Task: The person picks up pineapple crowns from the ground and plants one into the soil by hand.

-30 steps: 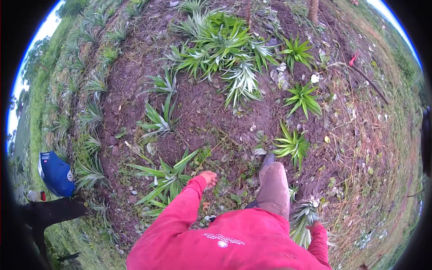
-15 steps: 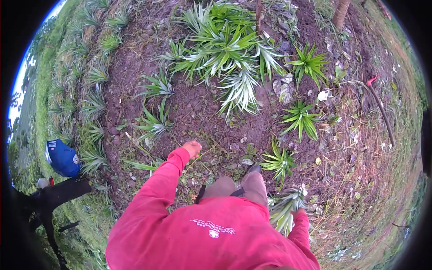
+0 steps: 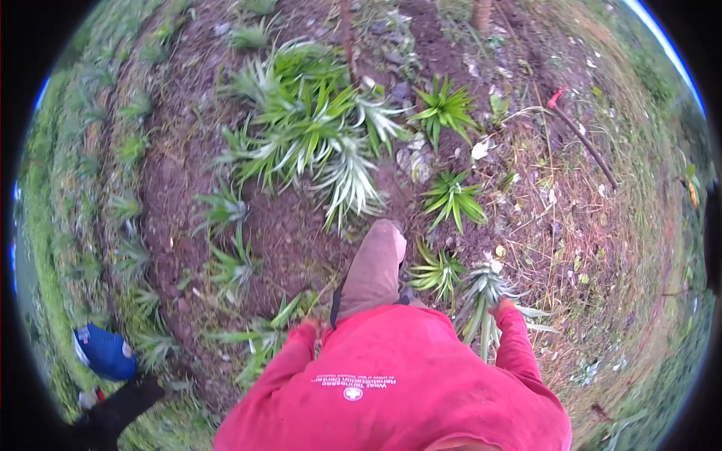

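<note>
Pineapple sucker (image 3: 487, 289) is gripped in R hand (image 3: 499, 306), pale end (image 3: 492, 264) fwd, leaves (image 3: 485, 331) splayed back; L hand (image 3: 312, 324) well apart, grip can't be told.

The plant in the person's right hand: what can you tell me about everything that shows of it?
The plant is a leafy tuft with long, narrow, pointed leaves, grey-green with paler, almost whitish stretches. They look stiff and fibrous. A small pale end points away from the person, while leaves trail back toward the body and some spread out to the right. The right hand grips it at the person's right side; the hand and sleeve hide part of it. Whether it touches the ground is unclear.
</note>
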Motion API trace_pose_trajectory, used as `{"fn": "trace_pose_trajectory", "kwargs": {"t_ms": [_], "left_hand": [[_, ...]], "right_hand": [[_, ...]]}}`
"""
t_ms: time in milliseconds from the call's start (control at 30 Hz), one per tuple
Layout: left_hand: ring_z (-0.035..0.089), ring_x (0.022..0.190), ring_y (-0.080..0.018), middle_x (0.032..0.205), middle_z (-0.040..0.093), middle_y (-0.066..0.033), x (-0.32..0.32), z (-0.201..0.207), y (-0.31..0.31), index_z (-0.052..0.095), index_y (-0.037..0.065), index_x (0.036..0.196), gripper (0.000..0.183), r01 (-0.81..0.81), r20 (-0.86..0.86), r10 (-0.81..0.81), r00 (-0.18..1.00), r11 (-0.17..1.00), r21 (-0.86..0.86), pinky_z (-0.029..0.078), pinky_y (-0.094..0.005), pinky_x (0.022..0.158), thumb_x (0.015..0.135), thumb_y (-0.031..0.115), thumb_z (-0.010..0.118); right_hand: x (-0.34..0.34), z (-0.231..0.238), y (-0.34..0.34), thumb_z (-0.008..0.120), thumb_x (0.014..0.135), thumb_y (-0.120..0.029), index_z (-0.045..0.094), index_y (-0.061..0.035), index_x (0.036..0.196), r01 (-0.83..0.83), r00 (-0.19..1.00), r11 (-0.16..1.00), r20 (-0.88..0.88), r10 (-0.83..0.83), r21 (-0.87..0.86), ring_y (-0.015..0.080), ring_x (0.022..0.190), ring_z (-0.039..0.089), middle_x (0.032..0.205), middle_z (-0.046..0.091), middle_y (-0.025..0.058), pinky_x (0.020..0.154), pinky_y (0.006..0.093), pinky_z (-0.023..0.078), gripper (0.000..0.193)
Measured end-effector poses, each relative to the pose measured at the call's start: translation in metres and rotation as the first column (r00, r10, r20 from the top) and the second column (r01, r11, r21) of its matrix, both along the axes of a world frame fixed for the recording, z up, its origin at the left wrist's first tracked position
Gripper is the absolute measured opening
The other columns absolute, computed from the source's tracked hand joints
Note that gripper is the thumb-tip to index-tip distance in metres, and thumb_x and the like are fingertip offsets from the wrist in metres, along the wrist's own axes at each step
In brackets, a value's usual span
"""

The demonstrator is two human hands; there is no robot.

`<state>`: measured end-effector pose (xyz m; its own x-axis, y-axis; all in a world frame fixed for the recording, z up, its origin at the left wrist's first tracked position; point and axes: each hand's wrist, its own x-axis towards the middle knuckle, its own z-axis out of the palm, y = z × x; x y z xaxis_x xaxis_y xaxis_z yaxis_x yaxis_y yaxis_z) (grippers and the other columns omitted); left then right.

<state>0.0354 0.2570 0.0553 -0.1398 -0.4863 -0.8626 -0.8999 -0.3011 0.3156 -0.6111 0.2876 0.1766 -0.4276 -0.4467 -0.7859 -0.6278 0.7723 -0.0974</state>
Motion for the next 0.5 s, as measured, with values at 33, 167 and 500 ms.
{"fn": "trace_pose_trajectory", "kwargs": {"t_ms": [33, 167, 500], "left_hand": [[0.062, 0.075, -0.0291, 0.089, 0.064, -0.0137, -0.001, -0.003, 0.006, 0.059, 0.01, 0.106, 0.033, 0.146, 0.03, -0.144, 0.989, 0.987, -0.073, 0.052, -0.0406, 0.065, 0.087, 0.035, 0.05], [0.062, 0.085, -0.0295, 0.097, 0.064, -0.0139, -0.024, -0.014, -0.021, 0.061, 0.009, 0.105, 0.035, 0.037, 0.021, -0.037, 0.999, 0.999, 0.003, 0.051, -0.0415, 0.072, 0.087, 0.036, 0.047], [0.06, 0.057, -0.0185, 0.074, 0.06, -0.006, -0.132, 0.059, -0.287, 0.057, 0.008, 0.089, 0.018, -0.685, -0.15, 0.699, 0.699, 0.715, 0.141, 0.05, -0.0347, 0.048, 0.09, 0.024, 0.05]], "right_hand": [[-0.005, -0.023, 0.001, 0.076, 0.072, -0.029, 0.051, 0.0008, 0.122, -0.105, 0.994, 0.994, -0.008, 0.105, 0.001, 0.0351, 0.112, 0.054, 0.119, 0.056, 0.0232, 0.094, 0.039, 0.045, 0.063], [-0.026, -0.079, 0.036, 0.072, 0.071, -0.048, 0.053, -0.0019, 0.122, -0.336, 0.942, 0.931, 0.045, 0.333, 0.14, 0.0331, 0.113, 0.053, 0.12, 0.056, 0.021, 0.095, 0.0395, 0.043, 0.071], [-0.032, -0.128, 0.004, 0.07, 0.072, -0.053, 0.061, -0.0034, 0.114, -0.375, 0.922, 0.871, 0.225, 0.315, 0.316, 0.0317, 0.107, 0.057, 0.115, 0.06, 0.0175, 0.091, 0.0386, 0.045, 0.066]]}}
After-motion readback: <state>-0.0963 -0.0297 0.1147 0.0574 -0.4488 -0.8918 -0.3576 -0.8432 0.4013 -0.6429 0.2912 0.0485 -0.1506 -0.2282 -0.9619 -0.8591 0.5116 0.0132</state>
